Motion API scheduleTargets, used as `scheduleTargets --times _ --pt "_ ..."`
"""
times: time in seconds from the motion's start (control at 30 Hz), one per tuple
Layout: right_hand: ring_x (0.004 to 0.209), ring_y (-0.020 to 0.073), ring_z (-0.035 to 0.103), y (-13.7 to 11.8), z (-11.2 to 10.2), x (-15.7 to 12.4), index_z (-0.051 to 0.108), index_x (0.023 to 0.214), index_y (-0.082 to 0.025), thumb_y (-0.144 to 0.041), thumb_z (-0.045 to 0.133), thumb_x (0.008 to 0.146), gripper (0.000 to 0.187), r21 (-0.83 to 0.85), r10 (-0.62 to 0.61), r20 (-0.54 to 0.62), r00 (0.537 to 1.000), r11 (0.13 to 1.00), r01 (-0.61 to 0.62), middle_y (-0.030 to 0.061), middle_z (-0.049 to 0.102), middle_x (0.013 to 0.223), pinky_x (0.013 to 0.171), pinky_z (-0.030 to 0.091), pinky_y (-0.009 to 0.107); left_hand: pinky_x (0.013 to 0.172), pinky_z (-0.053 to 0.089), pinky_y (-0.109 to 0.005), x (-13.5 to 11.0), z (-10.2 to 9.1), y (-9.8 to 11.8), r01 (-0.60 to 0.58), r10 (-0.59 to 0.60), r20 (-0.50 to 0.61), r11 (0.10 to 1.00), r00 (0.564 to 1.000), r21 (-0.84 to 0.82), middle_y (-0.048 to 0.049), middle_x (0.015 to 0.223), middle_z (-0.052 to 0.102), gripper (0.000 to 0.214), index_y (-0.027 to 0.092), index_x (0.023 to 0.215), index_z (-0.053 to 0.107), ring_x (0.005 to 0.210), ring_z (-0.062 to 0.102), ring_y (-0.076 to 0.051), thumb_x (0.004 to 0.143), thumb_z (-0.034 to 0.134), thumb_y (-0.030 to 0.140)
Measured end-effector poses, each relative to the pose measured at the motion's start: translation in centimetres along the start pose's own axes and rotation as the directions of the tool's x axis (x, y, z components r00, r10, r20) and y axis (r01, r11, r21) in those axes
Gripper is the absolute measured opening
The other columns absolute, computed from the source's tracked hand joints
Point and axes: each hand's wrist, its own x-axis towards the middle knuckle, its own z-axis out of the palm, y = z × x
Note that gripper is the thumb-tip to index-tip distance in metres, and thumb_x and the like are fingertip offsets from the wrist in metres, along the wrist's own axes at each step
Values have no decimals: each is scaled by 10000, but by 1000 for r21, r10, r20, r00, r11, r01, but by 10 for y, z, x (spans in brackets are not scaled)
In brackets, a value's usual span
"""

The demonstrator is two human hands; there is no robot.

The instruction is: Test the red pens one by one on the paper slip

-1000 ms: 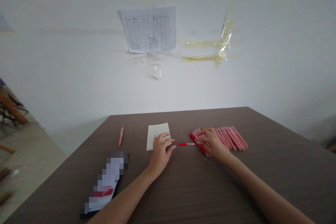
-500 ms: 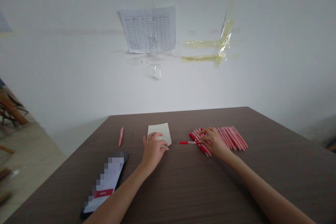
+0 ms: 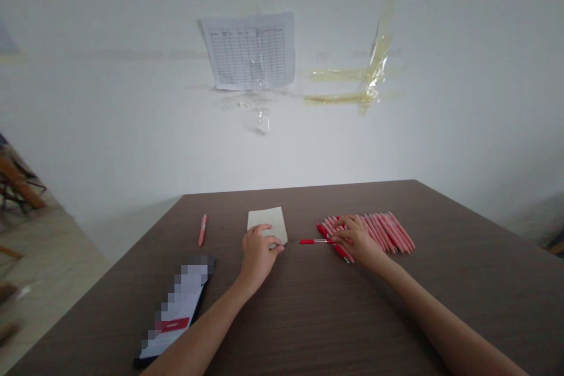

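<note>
My left hand (image 3: 257, 254) lies on the near edge of a small white paper slip (image 3: 267, 220), fingers curled and pinching its near right corner. My right hand (image 3: 360, 241) pinches the right end of a red pen (image 3: 314, 241) that lies flat, pointing left toward the slip. That hand rests over the left end of a row of several pink pens (image 3: 385, 230) laid side by side on the brown table (image 3: 317, 317).
A single pink pen (image 3: 202, 230) lies to the left of the slip. A phone (image 3: 176, 311) rests near my left forearm by the table's left edge. A printed sheet (image 3: 250, 50) and tape strips hang on the white wall behind.
My left hand has drawn back from the red pen's tip and settled left on the paper slip. My right hand and the red pen have barely moved.
</note>
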Motion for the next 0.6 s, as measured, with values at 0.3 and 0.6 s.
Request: scheduleTargets --times 0.3,0.6 --pt "1052 264 484 -4 0 -1 749 825 -273 -251 625 861 131 36 -11 15 1000 999 11 65 638 1015 921 431 447 958 438 -518 -4 5 12 77 -97 -104 980 990 -184 -61 1097 638 65 257 632 740 1065 565 -289 671 787 235" --pt "1068 264 483 -5 2 -1 750 833 -278 -275 607 875 148 53 -29 8 1000 998 29 64 639 1044 932 434 452 977 431 -504 -6 6 16 99 -124 -84 963 989 -251 -53 1088 644 100 238 624 720 1058 581 -270 715 758 261"
